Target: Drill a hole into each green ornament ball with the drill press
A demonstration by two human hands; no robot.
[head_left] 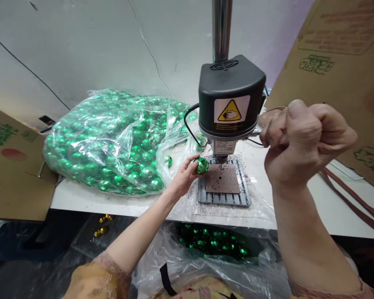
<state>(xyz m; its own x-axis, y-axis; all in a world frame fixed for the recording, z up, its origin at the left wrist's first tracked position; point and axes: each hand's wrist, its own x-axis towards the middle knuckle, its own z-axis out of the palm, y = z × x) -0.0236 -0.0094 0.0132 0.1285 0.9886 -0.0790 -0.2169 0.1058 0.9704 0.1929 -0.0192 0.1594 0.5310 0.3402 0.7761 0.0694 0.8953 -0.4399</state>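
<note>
My left hand (187, 174) pinches a shiny green faceted ball (202, 165) between thumb and fingers. It holds the ball at the left edge of a brown board (222, 178), beside the bit of a small black drill press (232, 95). The board has a dark hole and lies on the slotted metal base (224, 201). My right hand (302, 141) is raised in a closed fist to the right of the drill head. A short metal rod leads from the head towards its fingers; the handle in its grip is mostly hidden.
A large clear bag (112, 141) of green balls lies left on the white table (90, 199). Below the table edge, an open plastic bag (212, 241) holds more green balls. Cardboard boxes (15, 166) flank both sides. Dark shavings are scattered around the base.
</note>
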